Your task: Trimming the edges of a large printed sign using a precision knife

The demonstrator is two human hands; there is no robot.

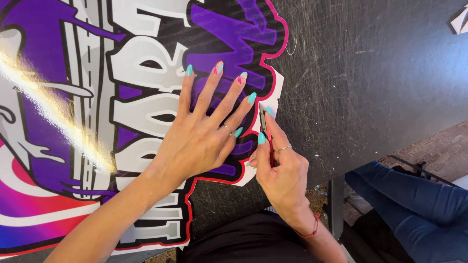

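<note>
A large glossy printed graphic (73, 122) in purple, black, grey and pink with a red outline lies flat on a dark scratched cutting surface (370, 73). My left hand (204, 126) presses flat on it, fingers spread, near its right edge. My right hand (278, 165) grips a small red craft knife (265, 129), its blade at the graphic's white border (275, 95), just right of my left fingertips.
The dark surface ends in an edge at the lower right, with floor beyond. Another person's leg in blue jeans (414, 204) sits past that edge. A scrap of white paper (460, 19) lies at the top right corner. Glare crosses the graphic's left side.
</note>
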